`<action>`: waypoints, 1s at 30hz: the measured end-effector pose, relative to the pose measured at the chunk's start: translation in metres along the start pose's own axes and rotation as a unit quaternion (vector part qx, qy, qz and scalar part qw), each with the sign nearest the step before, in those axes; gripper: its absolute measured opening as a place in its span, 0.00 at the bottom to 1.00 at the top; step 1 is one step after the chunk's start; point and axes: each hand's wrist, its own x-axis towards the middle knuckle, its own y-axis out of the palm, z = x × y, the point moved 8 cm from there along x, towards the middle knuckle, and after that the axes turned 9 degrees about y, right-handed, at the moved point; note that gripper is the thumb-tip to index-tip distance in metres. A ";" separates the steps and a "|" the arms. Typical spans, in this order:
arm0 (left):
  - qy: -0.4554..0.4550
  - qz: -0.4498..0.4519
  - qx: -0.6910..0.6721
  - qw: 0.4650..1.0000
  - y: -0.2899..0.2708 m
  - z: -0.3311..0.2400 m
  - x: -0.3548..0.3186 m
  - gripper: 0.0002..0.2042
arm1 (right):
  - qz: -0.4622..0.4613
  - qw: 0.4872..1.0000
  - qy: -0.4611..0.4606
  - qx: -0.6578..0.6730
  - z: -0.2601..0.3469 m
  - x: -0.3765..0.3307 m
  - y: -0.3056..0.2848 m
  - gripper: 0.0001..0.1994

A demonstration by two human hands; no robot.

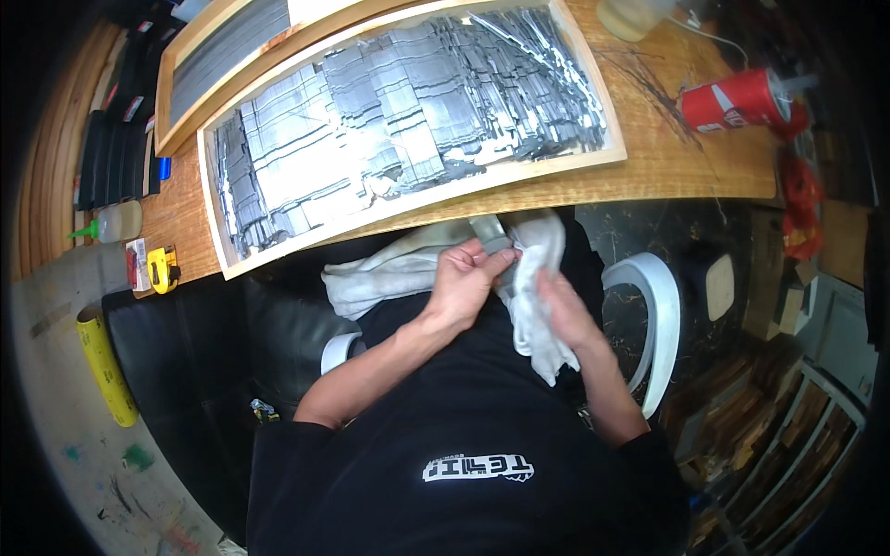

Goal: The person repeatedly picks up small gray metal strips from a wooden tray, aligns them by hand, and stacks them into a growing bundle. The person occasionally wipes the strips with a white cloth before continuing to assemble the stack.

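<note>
My left hand [465,276] pinches a small flat grey metal strip [489,233] just below the table's front edge. My right hand [564,310] grips a white cloth [533,278] that wraps against the strip's right side. More of the cloth [389,269] lies across my lap to the left. Both forearms rise from the lower edge over my black shirt.
A light wooden tray [408,199] full of several grey metal strips sits on the wooden table [686,157]. A second tray [185,111] lies behind it. A red can [737,100], a clear bottle [116,222], a yellow knife [164,269], a white chair arm [663,315] and a yellow roll [102,366] surround me.
</note>
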 end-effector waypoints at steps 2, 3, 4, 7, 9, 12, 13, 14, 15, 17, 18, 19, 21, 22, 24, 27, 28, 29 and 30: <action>0.045 -0.048 -0.053 0.996 -0.001 0.019 -0.001 0.05 | -0.115 0.952 -0.158 -0.236 0.029 -0.003 0.023 0.25; 0.034 -0.052 -0.078 0.995 -0.007 0.020 0.004 0.04 | -0.118 0.953 -0.129 -0.246 0.030 0.002 0.024 0.23; -0.002 -0.076 -0.094 0.993 -0.008 0.030 0.003 0.04 | -0.121 0.953 -0.100 -0.258 0.030 0.004 0.020 0.22; -0.050 -0.059 -0.106 0.991 -0.003 0.021 -0.006 0.04 | -0.145 0.941 -0.113 -0.282 0.035 0.000 0.028 0.14; -0.039 -0.044 -0.118 0.991 -0.008 0.028 -0.005 0.03 | -0.135 0.938 -0.098 -0.303 0.033 -0.002 0.026 0.14; -0.049 -0.109 -0.158 0.980 -0.019 0.040 -0.011 0.03 | -0.123 0.940 -0.109 -0.299 0.034 -0.007 0.026 0.16; -0.047 -0.121 -0.169 0.977 -0.023 0.041 -0.011 0.02 | -0.105 0.943 -0.120 -0.291 0.033 -0.006 0.023 0.17; -0.046 -0.135 -0.182 0.973 -0.022 0.038 -0.014 0.02 | -0.086 0.946 -0.128 -0.285 0.033 -0.005 0.021 0.18; -0.046 -0.149 -0.195 0.968 -0.021 0.035 -0.016 0.03 | -0.068 0.948 -0.137 -0.279 0.034 -0.003 0.020 0.19; -0.018 -0.125 -0.224 0.966 -0.035 0.020 -0.005 0.06 | -0.132 0.948 -0.090 -0.276 0.028 -0.002 -0.023 0.22; -0.038 -0.109 -0.231 0.966 -0.036 0.009 -0.006 0.06 | -0.172 0.915 -0.094 -0.352 0.043 -0.006 -0.031 0.25; -0.059 -0.093 -0.237 0.965 -0.034 0.000 -0.010 0.06 | -0.212 0.875 -0.097 -0.425 0.059 -0.015 -0.036 0.28; -0.112 -0.033 -0.173 0.978 -0.027 -0.002 -0.026 0.07 | -0.242 0.727 -0.138 -0.627 0.087 -0.043 -0.010 0.34; -0.132 0.005 -0.138 0.982 -0.018 -0.012 -0.036 0.07 | -0.228 0.725 -0.154 -0.632 0.103 -0.056 0.008 0.35; -0.128 0.082 -0.100 0.983 -0.004 -0.026 -0.046 0.08 | -0.132 0.812 -0.104 -0.558 0.107 -0.070 0.024 0.33; -0.109 0.104 -0.078 0.985 0.007 -0.047 -0.051 0.08 | 0.125 0.934 -0.011 -0.335 0.066 -0.081 0.050 0.21; -0.112 0.112 -0.067 0.985 0.011 -0.051 -0.051 0.08 | 0.127 0.925 -0.061 -0.353 0.067 -0.083 0.056 0.17; -0.111 0.118 -0.056 0.985 0.013 -0.055 -0.050 0.08 | 0.133 0.912 -0.112 -0.371 0.068 -0.083 0.065 0.13; -0.116 0.127 -0.056 0.984 0.015 -0.057 -0.051 0.08 | 0.114 0.924 -0.152 -0.333 0.067 -0.081 0.068 0.13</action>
